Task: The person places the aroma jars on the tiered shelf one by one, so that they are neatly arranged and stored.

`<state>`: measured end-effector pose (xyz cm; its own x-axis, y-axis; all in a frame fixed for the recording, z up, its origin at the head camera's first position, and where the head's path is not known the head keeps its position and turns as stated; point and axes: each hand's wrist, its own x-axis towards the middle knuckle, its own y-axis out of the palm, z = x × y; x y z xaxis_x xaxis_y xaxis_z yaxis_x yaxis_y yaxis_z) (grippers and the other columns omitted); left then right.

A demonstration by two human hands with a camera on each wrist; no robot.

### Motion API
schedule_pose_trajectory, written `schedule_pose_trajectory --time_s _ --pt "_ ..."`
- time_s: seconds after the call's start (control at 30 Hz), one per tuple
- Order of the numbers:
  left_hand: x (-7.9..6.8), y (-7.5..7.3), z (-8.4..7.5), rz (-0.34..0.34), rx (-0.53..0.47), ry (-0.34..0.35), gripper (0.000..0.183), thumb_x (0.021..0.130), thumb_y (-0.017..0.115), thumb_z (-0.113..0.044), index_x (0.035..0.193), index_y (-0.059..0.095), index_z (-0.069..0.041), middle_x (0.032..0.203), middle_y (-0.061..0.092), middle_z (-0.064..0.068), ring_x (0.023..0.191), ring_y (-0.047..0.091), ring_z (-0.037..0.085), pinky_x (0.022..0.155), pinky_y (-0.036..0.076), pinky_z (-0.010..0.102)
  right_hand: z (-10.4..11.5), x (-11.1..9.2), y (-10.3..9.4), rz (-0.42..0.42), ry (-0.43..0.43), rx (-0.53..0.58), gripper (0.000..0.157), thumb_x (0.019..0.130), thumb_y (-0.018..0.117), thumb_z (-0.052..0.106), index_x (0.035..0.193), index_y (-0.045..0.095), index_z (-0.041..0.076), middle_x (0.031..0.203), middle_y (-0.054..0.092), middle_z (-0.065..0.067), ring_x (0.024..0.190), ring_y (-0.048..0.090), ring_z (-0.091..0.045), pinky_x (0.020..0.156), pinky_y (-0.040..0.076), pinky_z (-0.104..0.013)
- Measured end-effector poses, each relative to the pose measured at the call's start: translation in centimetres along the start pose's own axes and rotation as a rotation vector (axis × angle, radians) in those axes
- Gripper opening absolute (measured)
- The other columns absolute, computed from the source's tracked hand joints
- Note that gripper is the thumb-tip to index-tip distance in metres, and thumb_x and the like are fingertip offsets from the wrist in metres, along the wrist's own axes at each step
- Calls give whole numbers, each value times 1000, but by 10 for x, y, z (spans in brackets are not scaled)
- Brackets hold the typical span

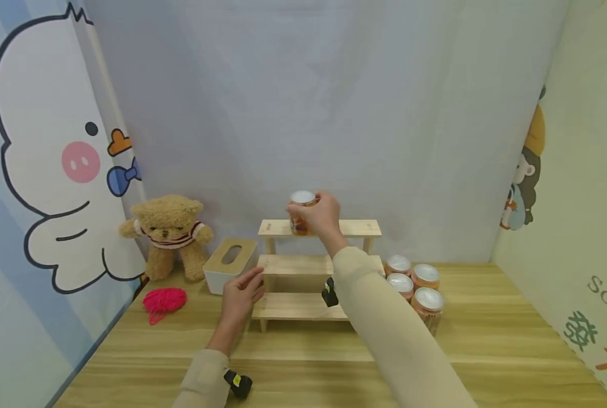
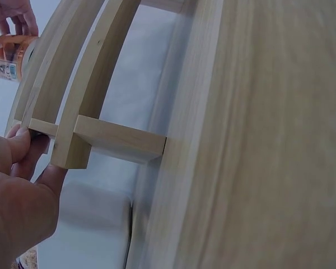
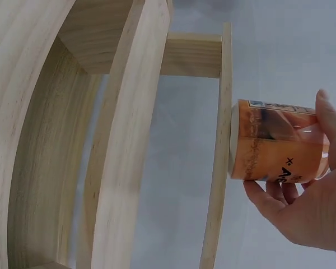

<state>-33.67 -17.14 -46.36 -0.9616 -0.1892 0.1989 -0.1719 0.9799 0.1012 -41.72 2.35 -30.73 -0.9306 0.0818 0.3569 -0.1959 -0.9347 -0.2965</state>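
Observation:
My right hand (image 1: 323, 216) holds an orange-labelled jar (image 3: 277, 143) with a silvery lid round its sides. The jar is upright at the top board of a three-step wooden rack (image 1: 295, 264), left of its middle; in the right wrist view its base meets that board (image 3: 217, 162). With thumb and fingers my left hand (image 2: 25, 190) pinches the left end of the rack near the middle step. In the head view the left hand (image 1: 241, 294) is beside the rack's left side. The right forearm hides part of the lower steps.
Several similar jars (image 1: 428, 300) stand together right of the rack. On the left are a tissue box (image 1: 217, 280) with a wooden lid, a teddy bear (image 1: 173, 238) and a pink yarn bundle (image 1: 165, 300). A grey curtain (image 1: 334, 102) hangs behind the table (image 1: 303, 368).

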Motion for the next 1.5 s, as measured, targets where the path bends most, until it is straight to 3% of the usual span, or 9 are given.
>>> schedule_pose_trajectory --time_s 0.27,0.4,0.63,1.0,1.27,1.37,1.5 --pt "0 -2 0 -24 -16 -19 32 98 65 -8 128 65 4 129 63 20 105 67 22 86 59 32 2 1 5 65 -20 -40 64 74 92 18 127 61 -1 121 65 -16 111 61 -31 93 55 -41" --pt "1 -2 0 0 -25 -16 33 99 64 -9 130 63 5 130 62 22 108 66 25 89 58 34 1 0 6 72 -9 -64 72 73 91 9 135 57 1 127 62 -16 115 60 -32 96 54 -42" --pt "0 -1 2 2 -34 -23 34 100 63 -9 130 63 6 131 61 23 118 60 37 93 56 39 -2 -1 11 68 -45 -100 74 72 91 6 136 56 2 128 63 -17 116 60 -33 95 55 -42" --pt "0 -1 -1 13 3 -7 32 101 61 -8 131 63 5 131 60 24 116 61 35 94 55 41 -4 0 17 108 -71 -124 72 76 84 -5 141 53 2 130 62 -17 118 59 -32 99 53 -41" --pt "2 2 0 15 -26 -21 32 101 62 -8 130 63 5 133 60 23 116 61 35 95 55 42 -5 -5 -5 161 91 -102 84 82 79 3 153 35 2 142 51 -24 128 50 -39 102 50 -50" --pt "3 1 0 12 -20 -9 32 101 62 -8 130 63 5 133 60 23 114 63 33 95 55 42 -5 -7 -18 184 104 -109 83 85 80 10 154 35 3 144 48 -22 130 48 -39 102 50 -50" --pt "2 -1 1 5 -5 -19 31 101 61 -6 129 63 5 133 60 22 112 63 30 92 57 38 -5 -16 -43 274 97 -176 82 86 80 16 154 36 4 146 48 -20 133 45 -36 105 48 -49"
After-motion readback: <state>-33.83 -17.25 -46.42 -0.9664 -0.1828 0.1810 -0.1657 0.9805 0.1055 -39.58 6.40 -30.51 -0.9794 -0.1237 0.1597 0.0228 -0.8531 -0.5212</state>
